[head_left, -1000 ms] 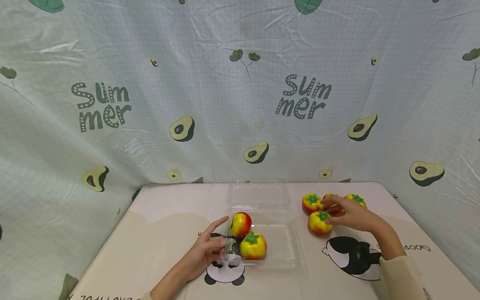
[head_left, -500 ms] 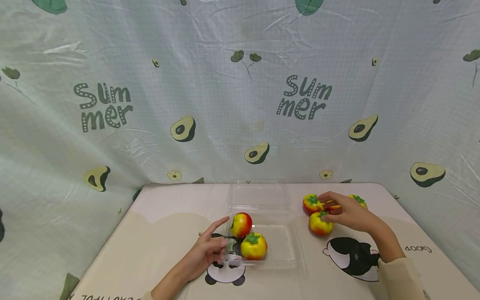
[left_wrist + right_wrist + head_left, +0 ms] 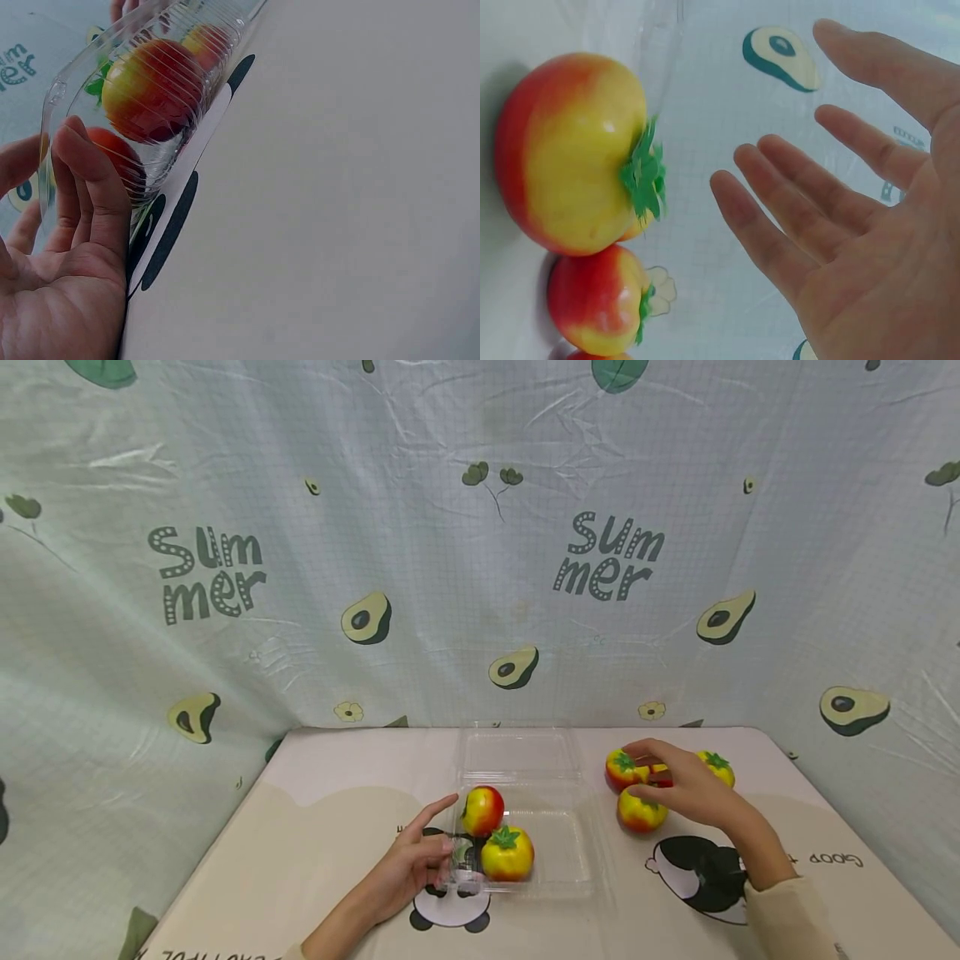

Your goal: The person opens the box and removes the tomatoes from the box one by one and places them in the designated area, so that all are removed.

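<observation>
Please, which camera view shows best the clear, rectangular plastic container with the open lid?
The head view: the clear, rectangular plastic container appears nearly whole there, with its lid open. The left wrist view shows its ribbed wall closely, but the frame cuts it off. The right wrist view shows only faint transparent edges, perhaps its.

Left hand (image 3: 67, 259) has got the clear box (image 3: 161, 156) by one end.
Red-and-yellow fruit (image 3: 154, 90) shows through the ribbed side, pale counter (image 3: 322, 195) alongside.

One fruit (image 3: 661, 769) mostly hidden (behind the right grip (image 3: 690, 787)), left sleeve (image 3: 294, 953) cut off
</observation>
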Demonstrator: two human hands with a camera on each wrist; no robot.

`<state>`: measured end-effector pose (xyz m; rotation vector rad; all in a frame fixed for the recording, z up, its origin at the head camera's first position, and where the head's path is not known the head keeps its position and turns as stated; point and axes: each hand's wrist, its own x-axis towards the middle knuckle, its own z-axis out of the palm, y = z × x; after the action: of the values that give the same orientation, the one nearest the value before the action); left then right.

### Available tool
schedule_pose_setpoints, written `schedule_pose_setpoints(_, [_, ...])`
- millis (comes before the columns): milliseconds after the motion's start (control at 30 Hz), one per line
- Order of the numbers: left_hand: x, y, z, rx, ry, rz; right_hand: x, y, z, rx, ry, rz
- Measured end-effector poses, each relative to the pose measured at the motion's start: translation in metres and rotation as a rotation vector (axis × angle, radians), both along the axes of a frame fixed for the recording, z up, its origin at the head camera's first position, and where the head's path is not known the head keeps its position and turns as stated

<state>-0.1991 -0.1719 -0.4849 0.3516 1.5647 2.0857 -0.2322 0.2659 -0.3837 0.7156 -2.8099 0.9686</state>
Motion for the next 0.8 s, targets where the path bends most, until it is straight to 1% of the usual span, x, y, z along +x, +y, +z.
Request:
schedule_pose_setpoints(400, [0.000, 0.000, 0.000, -0.005, -0.002, 0.001, -0.001, -0.010, -0.003, 0.006, 0.013, -0.006])
schedule_pose_setpoints(800, [0.000, 0.000, 0.001, -0.002, -0.002, -0.003, -0.001, -0.017, -0.003, -0.027, 0.046, 0.002])
